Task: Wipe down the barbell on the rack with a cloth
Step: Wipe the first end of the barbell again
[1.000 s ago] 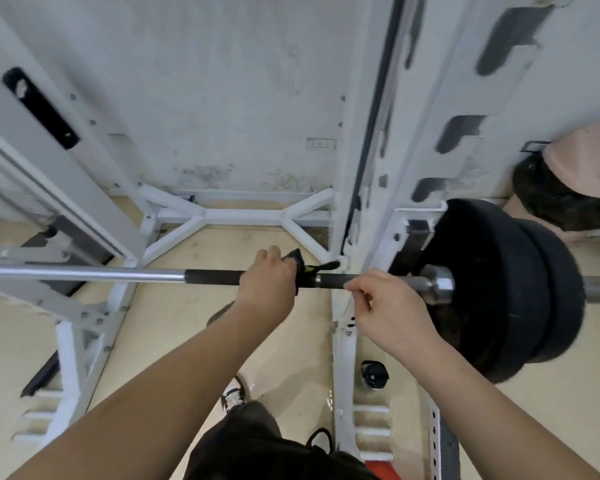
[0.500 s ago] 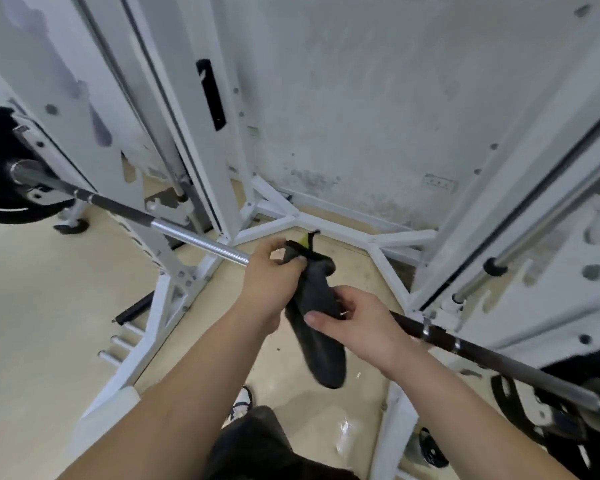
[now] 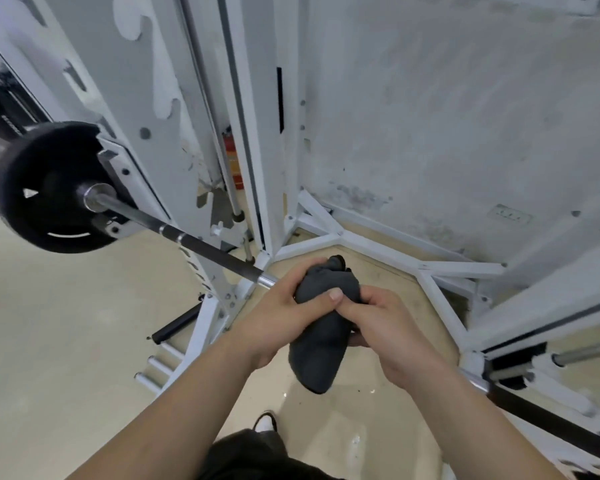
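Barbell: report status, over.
Left hand and right hand both grip cloth. Cloth bunched on barbell mid-shaft, tail hanging. No obstruction seen toward weight plate.

The cloth [image 3: 321, 341] hangs at the barbell's [image 3: 215, 255] middle; a weight plate [image 3: 32, 206] sits on its left end, the rack [image 3: 257, 133] behind.

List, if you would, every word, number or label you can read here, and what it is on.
None can be read.
Weight plate: white marks, too blurred to read.
Red canister: label too blurred to read.
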`<state>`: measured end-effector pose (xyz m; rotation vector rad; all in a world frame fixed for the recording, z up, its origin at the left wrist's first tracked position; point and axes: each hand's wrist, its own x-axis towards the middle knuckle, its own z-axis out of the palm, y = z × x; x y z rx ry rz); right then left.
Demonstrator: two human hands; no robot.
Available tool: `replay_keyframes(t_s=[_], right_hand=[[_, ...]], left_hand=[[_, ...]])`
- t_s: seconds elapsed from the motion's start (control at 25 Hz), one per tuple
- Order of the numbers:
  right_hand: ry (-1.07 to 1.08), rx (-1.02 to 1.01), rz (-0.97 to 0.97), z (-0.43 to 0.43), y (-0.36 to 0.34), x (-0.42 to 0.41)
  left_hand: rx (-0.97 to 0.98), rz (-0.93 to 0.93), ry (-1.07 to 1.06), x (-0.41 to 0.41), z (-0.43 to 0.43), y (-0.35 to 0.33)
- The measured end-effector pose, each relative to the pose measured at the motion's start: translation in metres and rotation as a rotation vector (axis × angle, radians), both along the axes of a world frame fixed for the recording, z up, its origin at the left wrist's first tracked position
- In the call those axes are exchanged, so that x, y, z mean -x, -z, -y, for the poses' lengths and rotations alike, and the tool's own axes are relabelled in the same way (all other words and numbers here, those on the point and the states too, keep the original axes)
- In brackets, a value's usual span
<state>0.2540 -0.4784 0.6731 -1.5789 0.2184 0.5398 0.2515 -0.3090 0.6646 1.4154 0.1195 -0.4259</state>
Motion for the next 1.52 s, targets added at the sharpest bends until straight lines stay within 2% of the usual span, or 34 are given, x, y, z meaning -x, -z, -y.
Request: replay_keyframes(t_s=[0.08, 0.16, 0.24, 0.32, 0.4, 0.48, 0.56, 0.68, 0.72, 0.8, 0.88, 0.92, 1.0, 1.08, 1.12, 1.2, 1.28, 1.44, 1.52], right_hand=[[0.005, 0.024, -0.031, -0.039, 0.0, -0.013], [0.045, 0.16, 0.003, -0.064, 0.008, -0.024], [0.101, 0.315, 0.079, -0.079, 0.016, -0.039], [0.074, 0.403, 0.142, -0.085, 0.023, -0.054], [-0.031, 0.491, 0.175, -0.094, 0.033, -0.063], [-0.103, 0.587, 0.186, -0.105, 0.044, -0.07], [-0.148, 0.699, 0.231, -0.112, 0.054, -0.078], [-0.252, 0.819, 0.302, -0.118, 0.064, -0.092], [-0.29, 0.84, 0.317, -0.12, 0.065, -0.094], [-0.329, 0.85, 0.312, -0.121, 0.067, -0.094], [-0.34, 0.873, 0.303, -0.124, 0.068, -0.095], [-0.355, 0.89, 0.301, -0.126, 0.069, -0.095], [-0.373, 0.915, 0.312, -0.13, 0.072, -0.094], [-0.371, 0.91, 0.329, -0.133, 0.072, -0.095], [-0.352, 0.895, 0.338, -0.133, 0.071, -0.095], [-0.328, 0.875, 0.327, -0.137, 0.068, -0.096], [-0.359, 0.889, 0.326, -0.146, 0.066, -0.097], [-0.416, 0.925, 0.329, -0.157, 0.069, -0.102], [-0.426, 0.941, 0.371, -0.157, 0.068, -0.106]], left_hand=[[-0.068, 0.045, -0.047, -0.009, -0.037, 0.007], [-0.214, 0.099, -0.169, -0.018, -0.07, 0.011], [-0.435, 0.15, -0.354, -0.035, -0.106, 0.014], [-0.709, 0.241, -0.436, -0.051, -0.134, 0.02], [-0.996, 0.347, -0.343, -0.063, -0.147, 0.039], [-1.146, 0.326, -0.15, -0.069, -0.137, 0.061], [-1.136, 0.366, -0.011, -0.067, -0.121, 0.076], [-1.157, 0.562, 0.215, -0.07, -0.123, 0.073], [-1.224, 0.548, 0.214, -0.078, -0.135, 0.071], [-1.386, 0.396, 0.055, -0.097, -0.159, 0.07], [-1.357, 0.268, -0.08, -0.101, -0.159, 0.072], [-1.287, 0.298, -0.087, -0.094, -0.149, 0.073], [-1.164, 0.475, 0.051, -0.07, -0.129, 0.077], [-1.146, 0.567, 0.125, -0.064, -0.142, 0.078], [-1.197, 0.547, 0.106, -0.074, -0.157, 0.078], [-1.326, 0.397, -0.066, -0.091, -0.178, 0.079], [-1.297, 0.284, -0.181, -0.09, -0.167, 0.078], [-1.132, 0.45, 0.064, -0.059, -0.141, 0.08], [-1.217, 0.436, -0.018, -0.079, -0.178, 0.082]])
